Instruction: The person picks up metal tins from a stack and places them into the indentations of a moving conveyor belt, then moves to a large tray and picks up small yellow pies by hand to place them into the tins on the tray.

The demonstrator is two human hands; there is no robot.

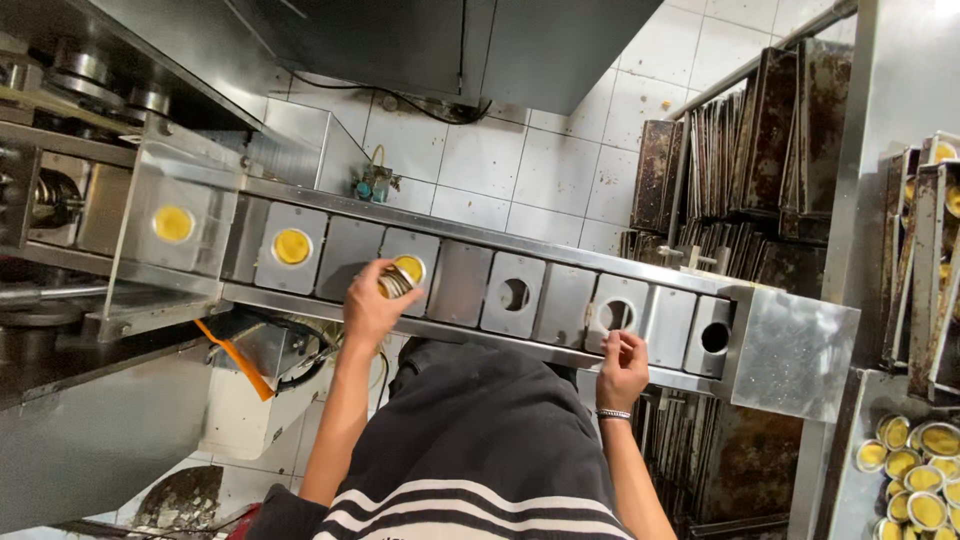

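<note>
A steel conveyor [470,330] carries square metal plates, each with a round hole. Three plates at the left hold yellow-filled tart tins [292,246]; the plates to the right have empty holes [515,294]. My left hand [368,305] grips a small stack of shiny empty tins [393,283], right beside the third filled tin [410,266]. My right hand [621,366], with a beaded bracelet on the wrist, rests on the conveyor's near rail, just below an empty hole [615,314]. Its fingers are bunched together, and I see nothing in them.
A pressing machine [70,190] stands at the left end of the conveyor. Dark baking trays [760,130] are stacked upright on a rack at the back right. Filled yellow tart tins [915,475] sit on a tray at the lower right. An orange-handled tool [238,360] hangs under the conveyor.
</note>
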